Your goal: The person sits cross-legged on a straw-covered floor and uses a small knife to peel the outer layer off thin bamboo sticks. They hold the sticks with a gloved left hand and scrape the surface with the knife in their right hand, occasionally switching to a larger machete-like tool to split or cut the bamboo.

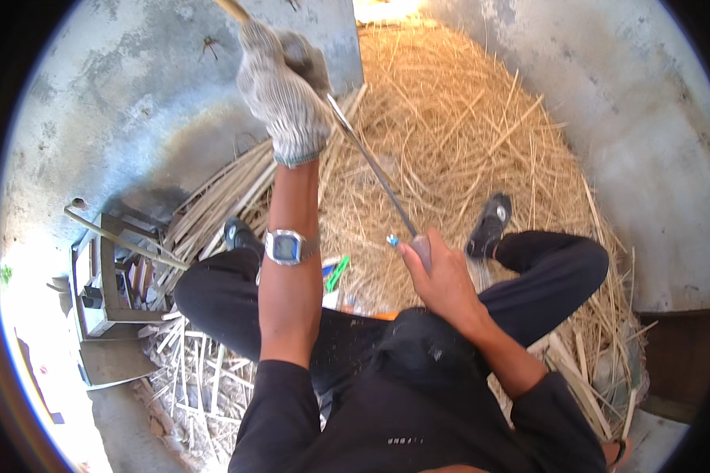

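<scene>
Lying below the knife (386, 186): pale shavings (450, 102), strips (227, 186).

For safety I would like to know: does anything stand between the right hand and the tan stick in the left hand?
Only the long blade in the right hand and the glove on the left hand, closed around the stick. Nothing else visible stands between; whether blade and glove touch is unclear.

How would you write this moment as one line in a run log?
left hand: gloved, grips stick | right hand: bare, grips knife by handle | knife tip: close to glove | straw: spread ahead
</scene>
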Action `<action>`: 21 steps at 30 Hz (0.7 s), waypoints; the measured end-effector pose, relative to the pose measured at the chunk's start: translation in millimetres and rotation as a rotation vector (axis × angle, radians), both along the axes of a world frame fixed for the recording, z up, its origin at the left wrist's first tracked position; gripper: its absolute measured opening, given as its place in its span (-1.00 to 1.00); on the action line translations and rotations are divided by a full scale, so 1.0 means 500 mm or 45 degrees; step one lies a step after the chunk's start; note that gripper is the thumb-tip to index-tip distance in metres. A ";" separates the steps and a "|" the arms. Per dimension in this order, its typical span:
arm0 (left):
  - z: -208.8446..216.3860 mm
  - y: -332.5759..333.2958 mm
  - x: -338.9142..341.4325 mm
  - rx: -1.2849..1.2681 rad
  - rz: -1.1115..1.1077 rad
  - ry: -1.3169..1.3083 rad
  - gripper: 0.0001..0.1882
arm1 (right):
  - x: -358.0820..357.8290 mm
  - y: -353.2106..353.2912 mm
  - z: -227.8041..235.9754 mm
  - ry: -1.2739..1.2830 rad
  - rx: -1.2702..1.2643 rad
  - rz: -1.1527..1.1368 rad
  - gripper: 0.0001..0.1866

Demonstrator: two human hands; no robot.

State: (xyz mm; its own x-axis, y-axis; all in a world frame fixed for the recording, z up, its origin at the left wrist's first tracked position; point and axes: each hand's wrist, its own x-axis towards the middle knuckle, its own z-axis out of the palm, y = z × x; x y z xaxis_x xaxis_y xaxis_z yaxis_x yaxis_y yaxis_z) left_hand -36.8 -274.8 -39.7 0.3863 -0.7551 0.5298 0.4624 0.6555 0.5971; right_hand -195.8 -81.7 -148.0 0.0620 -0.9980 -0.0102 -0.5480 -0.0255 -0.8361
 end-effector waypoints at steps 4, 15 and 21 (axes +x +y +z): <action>-0.001 -0.009 0.019 -0.006 -0.056 0.007 -0.50 | -0.024 -0.031 0.034 -0.664 0.636 -0.011 -0.58; 0.006 -0.012 -0.008 0.081 -0.016 0.176 -0.50 | -0.004 -0.023 -0.029 0.194 -0.177 -0.037 -0.62; 0.013 -0.015 0.018 -0.041 -0.009 -0.064 -0.46 | -0.067 -0.047 -0.026 -0.961 0.645 0.075 -0.56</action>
State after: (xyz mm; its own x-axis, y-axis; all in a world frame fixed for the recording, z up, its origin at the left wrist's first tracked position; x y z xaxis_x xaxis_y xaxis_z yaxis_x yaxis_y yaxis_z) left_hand -27.5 -282.3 -33.0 0.3536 -0.7400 0.5721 0.4371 0.6715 0.5984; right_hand -229.5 -105.2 -160.7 0.2812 -0.8801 -0.3826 0.1400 0.4320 -0.8909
